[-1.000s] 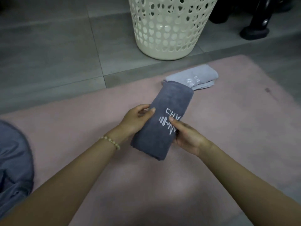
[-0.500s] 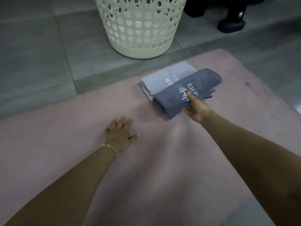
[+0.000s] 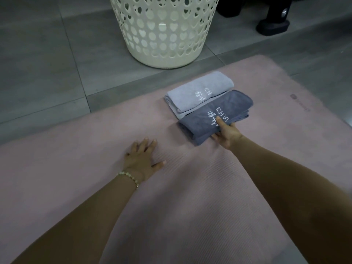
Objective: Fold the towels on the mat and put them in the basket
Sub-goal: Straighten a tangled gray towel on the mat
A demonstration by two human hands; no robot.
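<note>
- Head view only. The floor is large grey stone-look tiles (image 3: 47, 54), pretty dim lighting, and a pale pink ribbed mat (image 3: 190, 216) covers most of the lower frame.
- The cream plastic laundry basket with heart-shaped holes (image 3: 165, 35) stands on the tiles just past the mat's far edge. Its top is cut off, so I can't see what's inside it.
- Some black chunky feet or bases (image 3: 272, 25) sit on the floor at top right. Can't tell what they belong to.
- There's a faint logo print (image 3: 299, 103) on the mat near its right side.
- Two folded towels lie on the mat's far part, both with white lettering. The light grey folded towel (image 3: 198, 88) is nearer the basket, and the dark grey folded towel (image 3: 215, 115) lies right against its near edge.
- The right hand (image 3: 227, 133) grips the dark one at its near side, thumb on top by the lettering, fingers tucked underneath.
- The left hand (image 3: 142, 159) lies flat on the mat with fingers spread, holding nothing, apart from the towels. It has a small bead bracelet (image 3: 129, 177) on the wrist.
- Both forearms cross the lower mat.
</note>
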